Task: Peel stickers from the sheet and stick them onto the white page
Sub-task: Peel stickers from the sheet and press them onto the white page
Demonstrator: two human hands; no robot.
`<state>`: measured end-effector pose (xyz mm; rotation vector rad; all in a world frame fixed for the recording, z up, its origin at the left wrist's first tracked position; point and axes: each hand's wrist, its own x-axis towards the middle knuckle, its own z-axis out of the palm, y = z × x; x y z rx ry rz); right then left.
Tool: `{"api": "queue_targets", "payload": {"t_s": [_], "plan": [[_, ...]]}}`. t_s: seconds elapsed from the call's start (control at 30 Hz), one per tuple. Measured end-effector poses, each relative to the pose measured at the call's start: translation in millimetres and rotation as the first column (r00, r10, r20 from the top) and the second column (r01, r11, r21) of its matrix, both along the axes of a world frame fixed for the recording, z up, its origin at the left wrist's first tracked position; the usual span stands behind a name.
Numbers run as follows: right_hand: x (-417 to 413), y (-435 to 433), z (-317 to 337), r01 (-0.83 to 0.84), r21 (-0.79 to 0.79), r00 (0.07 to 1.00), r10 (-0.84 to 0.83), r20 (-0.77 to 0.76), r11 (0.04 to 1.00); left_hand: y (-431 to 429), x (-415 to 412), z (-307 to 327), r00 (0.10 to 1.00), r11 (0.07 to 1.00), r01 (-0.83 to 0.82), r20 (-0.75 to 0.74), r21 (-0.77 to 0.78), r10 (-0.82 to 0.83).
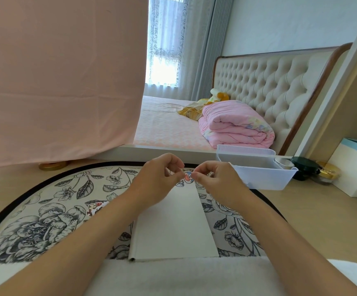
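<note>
- Step in hand — peeling. Judged from the pose, a sticker is being worked off its backing and is not yet stuck down.
- Left hand (162,178): fingers curled, thumb and forefinger pinching the left edge of the sticker (188,175).
- Right hand (214,180): curled likewise, fingertips nipping the sticker's right edge; the two hands almost meet.
- Sticker: small, with a colourful cartoon print, held between the fingertips just above the far end of the white page. Whether film and backing have parted is too small to tell.
- White page (173,227): blank on its visible part, lying lengthwise on the floral mat (51,221), its near edge at the person's lap.
- Next move, as judged: part the film fully, keep the backing in one hand, then lower the sticker flat onto the bare page and press it down — a light corner pinch should stop it curling on itself.
- Second sticker piece (93,207): on the mat, left of the page, beside the left forearm.
- Plastic tray (258,178): translucent, just beyond the right hand.
- Jars (305,167): dark and gold-lidded, right of the tray, well apart from the work.
- White box (355,167): far right.
- Pink cloth (55,82): hanging at the left, behind the mat.
- Folded pink quilt (237,124): on the bed, in the background.
- Obstruction: the left forearm overlaps the page's left edge; nothing seen lies between sticker and page.
</note>
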<state>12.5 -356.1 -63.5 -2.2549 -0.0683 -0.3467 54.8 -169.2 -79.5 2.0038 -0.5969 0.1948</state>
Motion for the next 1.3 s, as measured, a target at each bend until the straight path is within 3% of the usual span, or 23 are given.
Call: {"api": "queue_targets", "payload": {"t_s": [0.13,0.2,0.27,0.37,0.67,0.97,1.3], "plan": [[3,-5,1,0.083,0.118,0.992,-0.071,-0.108,0.989,0,1,1,0.997,0.994,-0.047,-0.062,-0.097,0.041],[5,-8,-2,0.137,0.259,0.969,-0.075,-0.235,0.956,5,4,-2,0.995,0.994,-0.084,0.052,0.075,0.081],[8,-8,-6,0.194,0.356,0.931,-0.056,-0.361,0.914,8,5,-8,0.987,0.931,-0.084,0.161,0.354,0.028],[14,-5,-11,0.257,0.358,0.888,-0.073,-0.454,0.898,8,4,-15,0.989,0.8,-0.058,0.142,0.597,-0.034],[24,-4,-14,0.253,0.172,0.857,-0.138,-0.496,0.952,5,7,-19,0.988,0.792,-0.072,0.15,0.606,-0.025],[29,-2,-11,0.14,0.085,0.868,-0.081,-0.489,0.986,6,7,-19,0.989,0.79,-0.07,0.145,0.609,-0.023],[33,0,-8,0.151,0.048,0.855,-0.106,-0.508,0.987,5,7,-20,0.988,0.789,-0.071,0.153,0.61,-0.029]]}}
